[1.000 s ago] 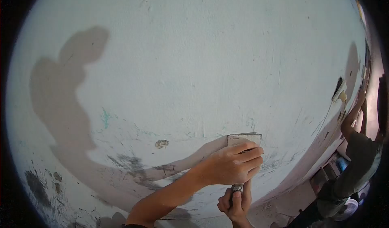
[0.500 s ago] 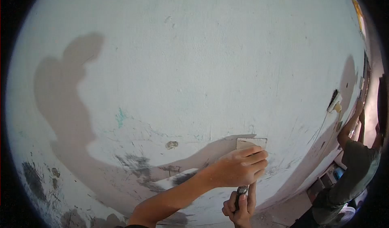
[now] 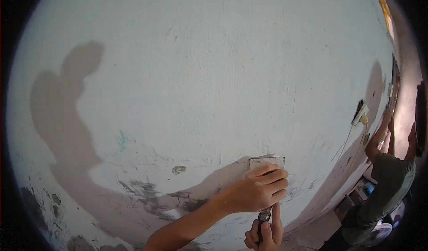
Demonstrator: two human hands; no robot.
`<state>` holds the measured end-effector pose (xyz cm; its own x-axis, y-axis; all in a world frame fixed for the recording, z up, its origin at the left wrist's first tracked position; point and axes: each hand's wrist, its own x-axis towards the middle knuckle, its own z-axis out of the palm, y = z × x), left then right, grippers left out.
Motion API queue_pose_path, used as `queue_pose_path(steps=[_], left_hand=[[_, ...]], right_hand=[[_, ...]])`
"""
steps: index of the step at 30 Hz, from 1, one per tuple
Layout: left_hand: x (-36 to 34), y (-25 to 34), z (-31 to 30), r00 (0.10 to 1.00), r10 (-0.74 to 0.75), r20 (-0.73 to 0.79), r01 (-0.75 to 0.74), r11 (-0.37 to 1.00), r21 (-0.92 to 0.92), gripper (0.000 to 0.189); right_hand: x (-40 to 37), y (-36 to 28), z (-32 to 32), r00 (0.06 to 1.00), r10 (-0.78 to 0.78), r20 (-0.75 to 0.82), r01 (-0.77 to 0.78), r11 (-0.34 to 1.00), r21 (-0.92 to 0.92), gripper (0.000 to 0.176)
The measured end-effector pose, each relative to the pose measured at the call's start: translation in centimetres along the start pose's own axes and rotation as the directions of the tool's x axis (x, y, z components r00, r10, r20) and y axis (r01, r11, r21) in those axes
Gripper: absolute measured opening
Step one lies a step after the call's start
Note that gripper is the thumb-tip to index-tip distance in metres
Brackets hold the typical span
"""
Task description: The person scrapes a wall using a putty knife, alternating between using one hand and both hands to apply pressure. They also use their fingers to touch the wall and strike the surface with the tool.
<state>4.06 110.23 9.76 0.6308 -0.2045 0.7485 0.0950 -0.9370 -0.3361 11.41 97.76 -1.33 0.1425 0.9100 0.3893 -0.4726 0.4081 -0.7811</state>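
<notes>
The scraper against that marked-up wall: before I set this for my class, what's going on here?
A person is holding a scraper up at a pale, scuffed wall. The right hand grips the handle from below, while the left hand lies over the blade, leaving its top edge showing. Dark smudges mark the wall nearby. Off to the right, a co-worker has an arm raised beside the same wall.

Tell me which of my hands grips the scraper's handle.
Your right hand, the lower one: it is closed around the dark handle, whereas your left hand sits higher, across the blade.
</notes>
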Motion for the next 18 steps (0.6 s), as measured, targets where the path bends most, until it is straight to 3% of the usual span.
queue_pose_path(steps=[7,18], left_hand=[[0.52,-0.26,0.7,0.999,0.044,0.013,-0.044,0.998,0.043,0.006],[0.78,-0.42,0.17,0.996,0.046,0.082,-0.043,0.998,-0.038,0.006]], right_hand=[[0.05,-0.79,0.17,0.999,0.008,-0.032,-0.007,1.0,0.021,0.063],[-0.14,0.04,0.15,0.999,-0.031,-0.021,0.03,0.999,-0.033,0.061]])
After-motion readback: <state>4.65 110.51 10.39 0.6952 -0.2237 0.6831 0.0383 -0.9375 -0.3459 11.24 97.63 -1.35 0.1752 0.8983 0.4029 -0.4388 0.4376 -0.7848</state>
